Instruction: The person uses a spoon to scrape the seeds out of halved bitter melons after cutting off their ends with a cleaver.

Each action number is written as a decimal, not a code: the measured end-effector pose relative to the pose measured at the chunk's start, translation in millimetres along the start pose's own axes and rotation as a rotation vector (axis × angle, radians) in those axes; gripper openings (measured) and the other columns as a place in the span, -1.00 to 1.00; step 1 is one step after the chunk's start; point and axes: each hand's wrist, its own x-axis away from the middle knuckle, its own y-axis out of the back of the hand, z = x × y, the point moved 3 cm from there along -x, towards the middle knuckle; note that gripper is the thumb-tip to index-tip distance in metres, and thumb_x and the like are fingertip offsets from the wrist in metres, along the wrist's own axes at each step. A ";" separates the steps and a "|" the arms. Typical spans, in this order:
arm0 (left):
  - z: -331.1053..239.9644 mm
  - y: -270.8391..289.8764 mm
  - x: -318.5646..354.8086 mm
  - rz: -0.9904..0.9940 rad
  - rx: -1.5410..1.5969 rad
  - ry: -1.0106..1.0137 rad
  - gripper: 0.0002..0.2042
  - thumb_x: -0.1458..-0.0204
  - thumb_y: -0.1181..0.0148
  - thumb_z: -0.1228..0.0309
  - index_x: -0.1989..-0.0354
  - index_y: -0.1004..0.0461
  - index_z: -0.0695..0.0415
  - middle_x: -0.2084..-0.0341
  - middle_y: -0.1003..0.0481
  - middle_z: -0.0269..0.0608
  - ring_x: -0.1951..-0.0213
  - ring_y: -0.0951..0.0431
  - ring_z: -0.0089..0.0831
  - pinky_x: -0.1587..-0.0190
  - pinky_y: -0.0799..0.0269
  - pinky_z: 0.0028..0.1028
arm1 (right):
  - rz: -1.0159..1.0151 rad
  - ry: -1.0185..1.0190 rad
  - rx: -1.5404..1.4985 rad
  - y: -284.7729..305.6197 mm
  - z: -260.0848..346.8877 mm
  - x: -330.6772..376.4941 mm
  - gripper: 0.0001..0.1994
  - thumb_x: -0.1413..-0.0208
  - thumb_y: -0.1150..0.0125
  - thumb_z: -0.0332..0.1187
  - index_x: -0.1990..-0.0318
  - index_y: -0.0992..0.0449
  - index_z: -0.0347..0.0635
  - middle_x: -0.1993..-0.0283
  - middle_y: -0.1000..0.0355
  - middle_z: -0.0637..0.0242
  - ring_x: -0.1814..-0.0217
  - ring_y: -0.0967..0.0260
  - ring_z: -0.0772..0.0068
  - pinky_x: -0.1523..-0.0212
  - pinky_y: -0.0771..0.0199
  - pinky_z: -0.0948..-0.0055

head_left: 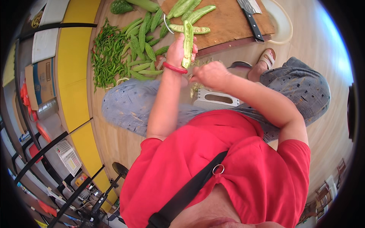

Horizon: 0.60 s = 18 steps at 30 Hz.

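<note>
My left hand [176,51], with a red bangle at its wrist, is wrapped round a halved bitter gourd [188,43]. The pale, hollow cut face of the gourd shows. Just below its lower end is my right hand [213,75], slightly blurred, with the fingers curled in. What those fingers hold, if anything, is hidden. Cut gourd pieces [200,14] lie on a wooden cutting board [232,24] beyond my hands. Pale scraps [195,90] are scattered on the floor under my right hand.
A black-handled knife [254,26] lies on the board's right side, near a white basin [283,22]. Whole bitter gourds [142,36] and a heap of green chillies [107,53] spread out at left. A low white stool [215,99] stands between my legs. Shelving [72,95] lines the left.
</note>
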 end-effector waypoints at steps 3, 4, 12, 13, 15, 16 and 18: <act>-3.5 4.4 -0.1 0.040 0.131 -0.044 -0.61 -0.16 0.33 0.16 0.23 -0.32 0.26 0.61 -0.41 -0.11 0.64 -0.38 -0.44 0.58 -0.32 -0.52 | -0.166 -0.091 -0.046 18.0 -27.2 3.6 -0.78 -0.07 0.11 -0.25 0.44 -0.32 -0.21 0.57 -0.40 0.08 0.52 -0.40 0.09 0.50 -0.38 0.17; -4.9 2.1 -0.3 0.051 0.182 -0.060 -0.62 -0.16 0.32 0.17 0.22 -0.32 0.26 0.59 -0.41 -0.11 0.63 -0.38 -0.44 0.57 -0.32 -0.53 | -0.254 -0.061 -0.062 26.7 -31.6 4.0 -0.81 -0.05 0.12 -0.30 0.42 -0.29 -0.26 0.58 -0.38 0.04 0.52 -0.38 0.04 0.50 -0.36 0.13; 16.0 9.5 -2.1 0.315 0.339 0.001 -0.70 -0.12 0.22 0.27 0.16 -0.33 0.22 0.30 -0.46 -0.12 0.40 -0.48 -0.43 0.34 -0.40 -0.44 | -0.293 -0.181 0.004 37.9 -24.3 -15.1 -0.85 -0.01 0.15 -0.38 0.41 -0.28 -0.29 0.58 -0.39 0.00 0.52 -0.40 0.02 0.51 -0.39 0.16; 15.6 6.2 -1.2 0.231 0.298 -0.005 -0.70 -0.12 0.22 0.27 0.14 -0.33 0.22 0.29 -0.46 -0.12 0.36 -0.48 -0.41 0.30 -0.40 -0.45 | -0.288 -0.209 0.028 35.3 -26.5 -15.4 -0.85 -0.01 0.14 -0.38 0.41 -0.29 -0.29 0.58 -0.39 -0.01 0.52 -0.40 0.02 0.52 -0.39 0.17; 12.9 -9.4 4.6 0.064 0.217 -0.023 -0.69 -0.12 0.21 0.27 0.11 -0.32 0.23 0.26 -0.46 -0.12 0.27 -0.47 -0.39 0.24 -0.38 -0.46 | -0.215 -0.251 0.011 36.5 -22.8 -15.6 -0.86 0.03 0.11 -0.39 0.44 -0.32 -0.28 0.54 -0.41 0.00 0.48 -0.43 0.05 0.44 -0.42 0.20; 12.6 -13.0 5.5 0.053 0.189 -0.021 -0.69 -0.11 0.21 0.28 0.12 -0.34 0.22 0.30 -0.46 -0.14 0.29 -0.47 -0.41 0.29 -0.39 -0.49 | -0.174 -0.273 0.005 36.6 -21.2 -15.0 -0.86 0.05 0.10 -0.40 0.45 -0.34 -0.28 0.52 -0.42 0.01 0.46 -0.44 0.07 0.40 -0.44 0.22; 13.0 -18.2 6.2 0.032 0.133 -0.017 -0.71 -0.09 0.22 0.31 0.15 -0.37 0.20 0.37 -0.48 -0.18 0.32 -0.47 -0.45 0.39 -0.39 -0.57 | -0.157 -0.268 0.004 34.2 -20.1 -14.0 -0.85 0.05 0.09 -0.38 0.46 -0.36 -0.28 0.51 -0.42 0.00 0.45 -0.44 0.06 0.38 -0.44 0.23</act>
